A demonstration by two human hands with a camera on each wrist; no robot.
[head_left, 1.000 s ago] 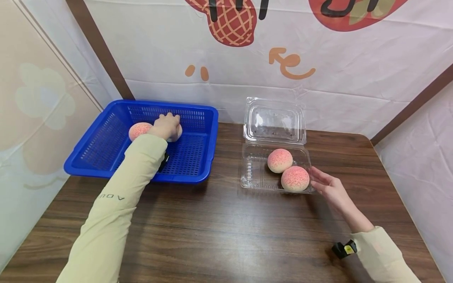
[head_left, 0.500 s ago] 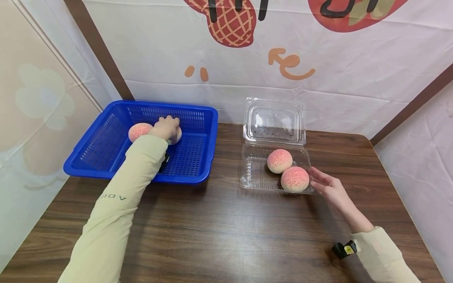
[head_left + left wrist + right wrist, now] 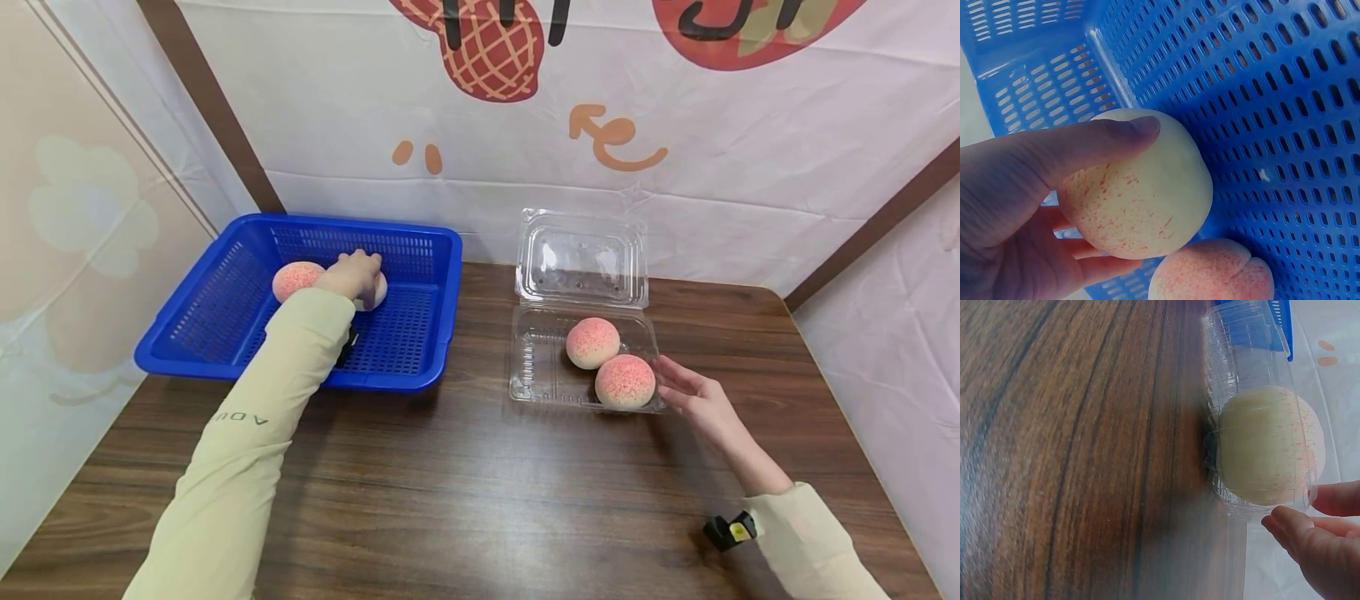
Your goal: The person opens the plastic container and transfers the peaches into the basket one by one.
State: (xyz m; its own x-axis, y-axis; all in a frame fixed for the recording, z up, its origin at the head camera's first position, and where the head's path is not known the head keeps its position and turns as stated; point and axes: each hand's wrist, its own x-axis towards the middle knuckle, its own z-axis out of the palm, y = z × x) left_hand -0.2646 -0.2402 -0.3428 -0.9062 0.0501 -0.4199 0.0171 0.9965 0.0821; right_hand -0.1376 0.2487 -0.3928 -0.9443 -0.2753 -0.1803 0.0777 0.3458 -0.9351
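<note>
My left hand (image 3: 348,277) is down in the blue plastic basket (image 3: 405,379) and grips a pale peach (image 3: 1160,206) flecked with pink. In the left wrist view the thumb lies across its top and the fingers curl beneath. Close beside it is a second, pinker peach (image 3: 296,282). On the right stands a clear plastic clamshell box (image 3: 543,367) with its lid (image 3: 581,258) raised. Two peaches (image 3: 592,342) sit in its right half, side by side. My right hand (image 3: 701,404) pinches the box's right rim between thumb and fingers, next to the nearer peach (image 3: 1260,447).
The brown wooden table (image 3: 465,500) runs under both containers, with a strip of it between basket and box. Behind them hangs a printed white cloth (image 3: 315,108), close to the raised lid. More cloth walls stand at left and right.
</note>
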